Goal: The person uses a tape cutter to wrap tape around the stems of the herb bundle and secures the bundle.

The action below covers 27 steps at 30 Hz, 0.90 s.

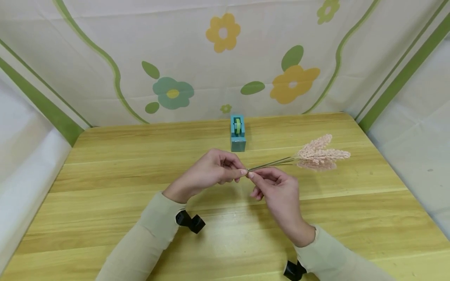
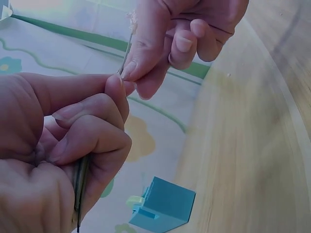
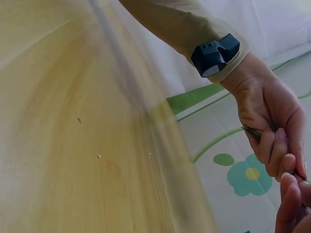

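A bunch of pink artificial flower sprays (image 1: 321, 153) on thin dark stems (image 1: 272, 162) is held above the table, heads pointing right. My left hand (image 1: 214, 169) grips the stems, thumb and forefinger pinching them. In the left wrist view, the cut stem ends (image 2: 81, 189) stick out below its curled fingers. My right hand (image 1: 277, 189) pinches at the same spot, its thumb tip and forefinger close against the left fingertips. Whether anything besides the stems lies between the fingertips is too small to tell. A teal tape dispenser (image 1: 238, 136) with a green roll stands just beyond the hands.
The wooden table (image 1: 105, 164) reaches back to a white cloth (image 1: 197, 50) printed with flowers and leaves. Small crumbs (image 3: 99, 156) lie on the tabletop in the right wrist view. Black camera mounts (image 1: 190, 221) sit at both wrists.
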Each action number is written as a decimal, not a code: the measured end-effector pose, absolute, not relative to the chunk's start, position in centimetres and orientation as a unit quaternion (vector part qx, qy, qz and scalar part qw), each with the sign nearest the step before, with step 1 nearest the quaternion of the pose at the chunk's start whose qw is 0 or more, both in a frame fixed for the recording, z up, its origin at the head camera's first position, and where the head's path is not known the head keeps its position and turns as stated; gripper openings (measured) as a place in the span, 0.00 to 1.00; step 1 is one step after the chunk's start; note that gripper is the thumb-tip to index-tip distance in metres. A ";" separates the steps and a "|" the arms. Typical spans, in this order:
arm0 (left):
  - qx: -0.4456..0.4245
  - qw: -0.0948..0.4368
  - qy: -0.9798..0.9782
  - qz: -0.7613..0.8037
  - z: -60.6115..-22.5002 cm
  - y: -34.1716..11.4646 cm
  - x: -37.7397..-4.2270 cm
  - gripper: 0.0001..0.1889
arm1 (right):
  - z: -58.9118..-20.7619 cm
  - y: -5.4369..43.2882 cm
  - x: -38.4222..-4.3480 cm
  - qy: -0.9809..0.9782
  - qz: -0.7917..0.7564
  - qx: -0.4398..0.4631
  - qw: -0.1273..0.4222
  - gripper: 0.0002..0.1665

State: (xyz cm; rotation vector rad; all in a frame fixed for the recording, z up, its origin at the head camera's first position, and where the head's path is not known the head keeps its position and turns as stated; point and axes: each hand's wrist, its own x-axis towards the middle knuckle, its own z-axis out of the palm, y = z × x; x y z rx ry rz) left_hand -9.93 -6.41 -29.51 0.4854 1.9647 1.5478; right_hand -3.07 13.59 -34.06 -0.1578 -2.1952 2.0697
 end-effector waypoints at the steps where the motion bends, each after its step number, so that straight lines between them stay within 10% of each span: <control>1: 0.182 0.293 0.737 0.581 -29.6 -6.4 -9.9 0.06 | -34.1 13.6 -3.1 -0.723 0.686 -0.056 0.056 0.06; 27: 0.180 0.275 0.766 0.553 -29.0 -5.9 -9.6 0.04 | -34.4 14.9 -3.8 -0.644 0.763 -0.038 -0.043 0.08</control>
